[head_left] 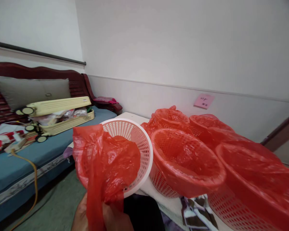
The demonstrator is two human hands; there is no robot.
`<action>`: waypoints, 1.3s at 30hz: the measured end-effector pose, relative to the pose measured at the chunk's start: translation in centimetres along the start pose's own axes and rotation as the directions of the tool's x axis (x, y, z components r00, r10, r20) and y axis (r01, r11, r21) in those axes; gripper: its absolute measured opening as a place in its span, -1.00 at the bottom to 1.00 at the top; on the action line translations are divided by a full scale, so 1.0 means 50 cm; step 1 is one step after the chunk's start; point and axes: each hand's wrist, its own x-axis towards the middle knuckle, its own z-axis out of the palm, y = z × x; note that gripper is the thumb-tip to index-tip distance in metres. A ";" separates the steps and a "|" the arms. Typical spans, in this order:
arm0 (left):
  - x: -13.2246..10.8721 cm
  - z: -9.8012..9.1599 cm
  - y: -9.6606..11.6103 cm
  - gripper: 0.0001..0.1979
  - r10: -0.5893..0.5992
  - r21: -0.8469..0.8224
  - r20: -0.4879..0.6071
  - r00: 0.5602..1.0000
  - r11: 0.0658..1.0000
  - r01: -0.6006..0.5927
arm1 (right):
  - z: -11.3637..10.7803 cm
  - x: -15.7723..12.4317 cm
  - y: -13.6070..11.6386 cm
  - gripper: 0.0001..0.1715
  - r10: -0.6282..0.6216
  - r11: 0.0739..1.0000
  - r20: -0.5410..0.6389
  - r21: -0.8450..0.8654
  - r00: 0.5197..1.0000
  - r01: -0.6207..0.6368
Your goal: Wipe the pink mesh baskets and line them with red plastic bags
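Observation:
A white plastic basket [148, 150] with a perforated wall stands tilted in front of me. A red plastic bag [113, 157] lies partly inside it and drapes over its left rim. At the bottom of the view, my left hand [80, 213] is closed on the hanging part of the bag, below the basket's near left side. Close to its right, my right hand [117, 219] also grips the bag; its fingers are partly covered by the red film and the lower edge of the view.
To the right stand several baskets lined with red bags, the nearest a lined basket [156, 179]. Behind them, a pink note [204, 101] is on the wall. On the left, a blue-covered sofa [4, 170] bears an open cream suitcase [62, 107]; a yellow cable [36, 183] hangs to the floor.

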 end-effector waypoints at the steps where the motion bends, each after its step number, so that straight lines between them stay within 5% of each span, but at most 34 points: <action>1: -0.001 0.003 0.006 -0.59 0.007 -0.017 0.019 1.000 1.000 -0.007 | -0.003 0.005 0.000 -0.67 -0.090 0.994 0.002 -0.058 0.996 0.090; 4: 0.009 0.015 0.026 -0.54 -0.005 -0.068 0.042 0.999 0.998 0.008 | -0.030 0.018 -0.013 -0.71 -0.188 0.982 -0.041 -0.026 0.981 0.187; 9: 0.079 0.041 0.073 -0.56 0.072 -0.190 0.083 0.994 0.980 -0.055 | -0.081 0.023 -0.040 -0.60 0.073 0.928 -0.105 0.372 0.992 -0.029; 13: 0.151 0.078 0.115 -0.61 0.149 -0.253 0.093 0.984 0.960 -0.122 | -0.100 0.028 -0.030 -0.53 0.291 0.809 -0.171 0.569 0.941 -0.146; 18: 0.205 0.148 0.148 -0.52 0.226 -0.324 0.115 0.967 0.929 -0.178 | -0.099 0.046 0.025 -0.51 0.278 0.877 -0.384 0.475 0.881 -0.070; 22: 0.242 0.182 0.169 -0.51 0.291 -0.371 0.088 0.953 0.897 -0.240 | -0.091 0.077 0.081 -0.58 0.295 0.884 -0.342 0.452 0.892 -0.119; 33: 0.409 0.217 0.171 -0.70 0.308 -0.321 0.117 0.944 0.912 -0.257 | -0.037 0.320 0.168 -0.89 0.228 0.920 -0.327 0.380 0.917 -0.093; 39: 0.464 0.197 0.158 -0.75 0.317 -0.337 0.019 0.948 0.895 -0.292 | -0.024 0.371 0.237 -0.88 0.232 0.935 -0.358 0.338 0.904 -0.106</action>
